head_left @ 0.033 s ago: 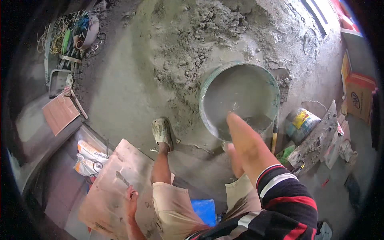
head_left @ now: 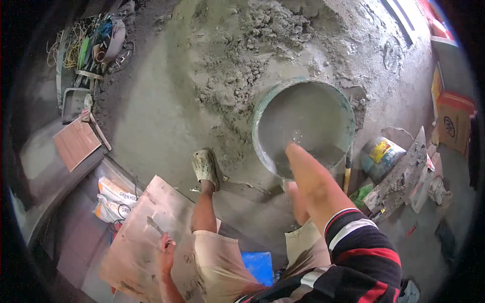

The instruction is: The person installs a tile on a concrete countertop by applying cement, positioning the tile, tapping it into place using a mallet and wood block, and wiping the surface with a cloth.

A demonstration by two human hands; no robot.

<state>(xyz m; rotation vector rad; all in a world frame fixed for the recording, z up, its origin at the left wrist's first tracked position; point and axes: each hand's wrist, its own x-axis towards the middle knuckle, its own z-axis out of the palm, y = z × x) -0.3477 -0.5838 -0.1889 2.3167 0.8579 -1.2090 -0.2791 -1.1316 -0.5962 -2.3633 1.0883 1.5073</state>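
Observation:
My right forearm (head_left: pixel 316 182) reaches down into a large round tub (head_left: pixel 257 118) of murky grey water (head_left: pixel 303 108). The wrist (head_left: pixel 293 150) meets the surface, and the hand below it is hidden. Small bright bubbles or splashes show beside the wrist. On the left, my left hand (head_left: pixel 166 248) is over a large pinkish-brown tile or board (head_left: pixel 129 252) streaked with grey. Its fingers are curled. A narrow grey piece (head_left: pixel 154 225) extends from near the fingertips; whether it is a tool or a mortar smear, I cannot tell.
A mound of wet mortar (head_left: pixel 237 76) lies beyond the tub. To the tub's right are a wooden handle (head_left: pixel 347 179), a paint bucket (head_left: pixel 384 156) and a mortar-crusted board (head_left: pixel 401 177). White-and-orange bags (head_left: pixel 113 199), a wood-look tile (head_left: pixel 77 144) and a tool container (head_left: pixel 115 40) stand left.
The bubbles or glints on the water beside my right wrist have changed slightly. Both arms keep almost the same position.

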